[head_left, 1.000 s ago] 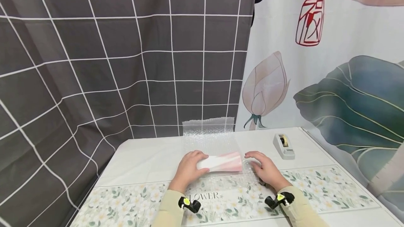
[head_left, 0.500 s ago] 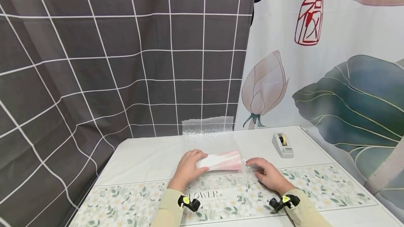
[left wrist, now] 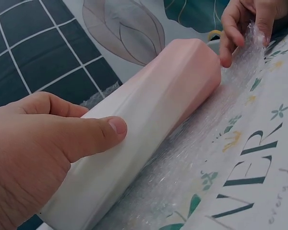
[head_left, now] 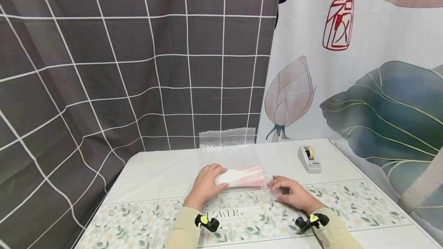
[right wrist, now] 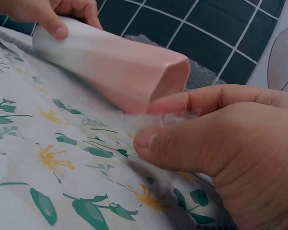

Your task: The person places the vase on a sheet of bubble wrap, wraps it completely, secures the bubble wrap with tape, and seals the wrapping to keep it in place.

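A white-to-pink faceted vase [head_left: 242, 176] lies on its side over a sheet of bubble wrap [head_left: 228, 156]. My left hand [head_left: 206, 185] grips the white end of the vase, thumb across its near side in the left wrist view. The pink open mouth [right wrist: 172, 86] of the vase points right, toward my right hand [head_left: 290, 193]. That hand pinches the raised near-right edge of the bubble wrap [right wrist: 175, 117] between thumb and fingers, close beside the mouth.
A grey-white tape dispenser [head_left: 309, 160] with yellow tape stands at the back right. Under the wrap lies a floral-printed table cover [head_left: 149, 218]. A dark checked curtain [head_left: 207, 72] hangs behind, and the far end of the wrap rises against it.
My right hand has moved slightly down beside the vase mouth and its fingers have closed on the bubble wrap edge. The left hand and vase have stayed in place.
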Tool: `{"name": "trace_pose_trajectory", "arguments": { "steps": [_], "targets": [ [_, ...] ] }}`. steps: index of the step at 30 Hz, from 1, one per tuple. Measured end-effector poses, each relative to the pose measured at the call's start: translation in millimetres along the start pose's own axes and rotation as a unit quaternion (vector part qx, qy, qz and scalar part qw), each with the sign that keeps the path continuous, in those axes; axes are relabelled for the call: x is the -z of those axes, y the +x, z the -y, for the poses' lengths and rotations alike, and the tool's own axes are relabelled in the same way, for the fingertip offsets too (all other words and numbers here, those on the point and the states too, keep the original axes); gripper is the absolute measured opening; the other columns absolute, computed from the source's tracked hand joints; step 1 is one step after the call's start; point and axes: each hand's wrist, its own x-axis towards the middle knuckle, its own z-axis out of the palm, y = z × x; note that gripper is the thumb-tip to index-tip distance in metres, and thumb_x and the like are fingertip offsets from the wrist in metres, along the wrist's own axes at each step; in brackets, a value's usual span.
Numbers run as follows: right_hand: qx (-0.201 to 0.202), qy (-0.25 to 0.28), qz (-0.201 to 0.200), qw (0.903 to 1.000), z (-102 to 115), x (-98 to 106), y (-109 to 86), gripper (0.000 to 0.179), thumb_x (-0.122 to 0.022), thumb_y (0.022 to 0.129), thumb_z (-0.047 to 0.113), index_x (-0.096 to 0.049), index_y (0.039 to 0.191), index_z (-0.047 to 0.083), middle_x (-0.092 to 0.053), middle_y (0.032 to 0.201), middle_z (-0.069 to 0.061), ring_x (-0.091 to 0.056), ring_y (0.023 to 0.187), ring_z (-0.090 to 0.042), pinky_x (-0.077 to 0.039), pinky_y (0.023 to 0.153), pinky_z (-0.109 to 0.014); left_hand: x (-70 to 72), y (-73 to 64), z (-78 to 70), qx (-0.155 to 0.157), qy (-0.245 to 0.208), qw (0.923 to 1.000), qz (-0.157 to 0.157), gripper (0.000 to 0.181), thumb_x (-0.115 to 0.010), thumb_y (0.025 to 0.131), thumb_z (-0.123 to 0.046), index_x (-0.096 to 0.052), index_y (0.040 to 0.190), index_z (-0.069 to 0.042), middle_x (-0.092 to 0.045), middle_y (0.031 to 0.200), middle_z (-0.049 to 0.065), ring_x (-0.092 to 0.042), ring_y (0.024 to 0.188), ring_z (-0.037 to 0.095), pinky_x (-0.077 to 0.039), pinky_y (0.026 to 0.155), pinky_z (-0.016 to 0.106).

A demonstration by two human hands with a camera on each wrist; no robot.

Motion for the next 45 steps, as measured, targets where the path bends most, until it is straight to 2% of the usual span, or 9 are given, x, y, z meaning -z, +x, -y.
{"name": "trace_pose_trajectory", "arguments": {
  "steps": [4,8,15,24,29,35,39,45],
  "targets": [
    [-0.036,-0.009,-0.009,0.9993,0.6,-1.0,-0.4,0.007,-0.078,0.089,0.020,-0.072,0.092,0.022,-0.072,0.117,0.002,-0.048,0.136,-0.037,-0.030,0.107,-0.015,0.9,0.7,-0.3,-0.003,-0.010,0.9997,0.020,0.052,-0.075,0.085,-0.050,-0.067,0.126,-0.019,-0.065,0.123,-0.003,-0.058,0.119,0.021,-0.040,0.110,0.043],
    [-0.061,-0.003,-0.017,0.9980,2.7,-1.8,0.3,0.003,-0.072,0.094,0.018,-0.070,0.092,0.020,-0.071,0.118,0.001,-0.048,0.134,-0.044,-0.041,0.103,-0.021,6.1,1.5,-3.0,0.000,-0.022,0.9988,0.044,0.056,-0.070,0.087,-0.056,-0.065,0.128,-0.018,-0.064,0.125,-0.002,-0.057,0.121,0.022,-0.039,0.111,0.044],
    [-0.109,0.004,-0.052,0.9927,7.9,-5.2,3.3,0.006,-0.071,0.095,0.017,-0.066,0.092,0.014,-0.061,0.134,-0.022,-0.063,0.119,-0.038,-0.051,0.094,-0.031,13.7,3.4,-6.6,0.010,-0.033,0.9972,0.066,0.057,-0.067,0.088,-0.058,-0.064,0.129,-0.017,-0.063,0.126,-0.001,-0.056,0.122,0.022,-0.038,0.112,0.045],
    [-0.119,-0.026,-0.094,0.9881,10.2,-10.3,6.6,0.011,-0.070,0.096,0.023,-0.063,0.088,0.018,-0.068,0.125,-0.012,-0.062,0.120,-0.035,-0.050,0.096,-0.042,22.5,6.1,-10.8,0.035,-0.043,0.9928,0.107,0.065,-0.066,0.088,-0.063,-0.063,0.132,-0.016,-0.062,0.131,0.001,-0.055,0.126,0.025,-0.036,0.114,0.046],
    [-0.127,-0.023,-0.110,0.9855,11.4,-13.2,8.2,0.013,-0.069,0.097,0.022,-0.061,0.087,0.017,-0.070,0.122,-0.010,-0.063,0.117,-0.032,-0.051,0.092,-0.035,26.3,7.8,-12.7,0.046,-0.044,0.9911,0.117,0.067,-0.073,0.082,-0.061,-0.064,0.131,-0.016,-0.062,0.131,0.000,-0.055,0.125,0.025,-0.037,0.113,0.044],
    [-0.139,-0.013,-0.127,0.9820,12.7,-15.8,10.8,0.013,-0.068,0.098,0.022,-0.062,0.088,0.014,-0.071,0.118,-0.008,-0.066,0.109,-0.025,-0.051,0.087,-0.027,30.4,8.8,-16.2,0.044,-0.031,0.9920,0.114,0.064,-0.085,0.076,-0.048,-0.065,0.127,-0.014,-0.064,0.130,0.002,-0.057,0.122,0.027,-0.038,0.112,0.044],
    [-0.141,-0.015,-0.133,0.9809,13.2,-16.5,11.5,0.014,-0.068,0.098,0.023,-0.064,0.089,0.013,-0.072,0.115,-0.007,-0.068,0.102,-0.018,-0.052,0.084,-0.026,30.4,8.6,-18.3,0.040,-0.014,0.9933,0.108,0.060,-0.085,0.077,-0.044,-0.066,0.125,-0.014,-0.064,0.129,0.003,-0.058,0.121,0.028,-0.040,0.110,0.044],
    [-0.133,-0.004,-0.139,0.9812,12.4,-17.4,11.3,0.013,-0.068,0.098,0.020,-0.064,0.089,0.012,-0.074,0.107,-0.006,-0.064,0.083,-0.009,-0.049,0.073,-0.024,27.4,7.9,-19.3,0.040,0.008,0.9944,0.097,0.046,-0.079,0.086,-0.037,-0.068,0.124,-0.015,-0.066,0.127,0.001,-0.060,0.121,0.025,-0.043,0.108,0.043]
  ]
}}
